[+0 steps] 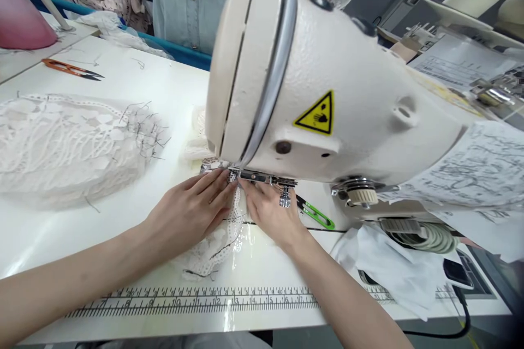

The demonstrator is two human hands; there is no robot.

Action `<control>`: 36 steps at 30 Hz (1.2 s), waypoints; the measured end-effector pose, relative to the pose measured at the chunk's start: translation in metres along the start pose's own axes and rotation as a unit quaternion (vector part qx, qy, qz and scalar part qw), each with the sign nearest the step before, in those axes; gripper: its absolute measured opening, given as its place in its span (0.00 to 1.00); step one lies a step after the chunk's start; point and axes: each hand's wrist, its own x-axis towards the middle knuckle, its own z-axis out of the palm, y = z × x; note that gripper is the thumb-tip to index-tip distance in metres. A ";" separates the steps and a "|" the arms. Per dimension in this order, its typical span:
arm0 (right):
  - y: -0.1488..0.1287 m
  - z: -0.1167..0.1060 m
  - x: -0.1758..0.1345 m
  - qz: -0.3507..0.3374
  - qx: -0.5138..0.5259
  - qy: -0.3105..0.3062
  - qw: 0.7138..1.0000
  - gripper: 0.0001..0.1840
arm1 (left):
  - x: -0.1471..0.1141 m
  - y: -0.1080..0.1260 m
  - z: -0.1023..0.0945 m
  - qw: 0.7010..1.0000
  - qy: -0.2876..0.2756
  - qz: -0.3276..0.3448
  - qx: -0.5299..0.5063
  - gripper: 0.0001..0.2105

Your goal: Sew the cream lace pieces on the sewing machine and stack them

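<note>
Lace [232, 229] partly beneath left hand [190, 207]

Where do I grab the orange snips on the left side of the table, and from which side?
Best to pinch across the orange handle from above, reaching over the lace on its near side. The snips lie flat and uncovered, and their dark blades point right, toward the sewing machine, so the fingers should probably avoid that end.

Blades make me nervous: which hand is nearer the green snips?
Right. The right hand lies beside the green snips; the left hand is farther off, beyond the right hand.
</note>
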 end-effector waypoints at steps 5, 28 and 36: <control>0.002 -0.007 0.005 -0.024 0.005 0.008 1.000 0.25 | 0.000 0.000 0.000 1.000 0.005 -0.004 -0.009 0.18; -0.003 -0.012 0.009 -0.022 0.019 0.021 0.999 0.19 | 0.002 -0.002 0.000 1.000 0.006 -0.007 0.007 0.18; 0.000 -0.013 0.009 -0.024 0.012 0.031 0.999 0.20 | 0.001 -0.003 0.005 1.000 0.017 -0.006 0.006 0.18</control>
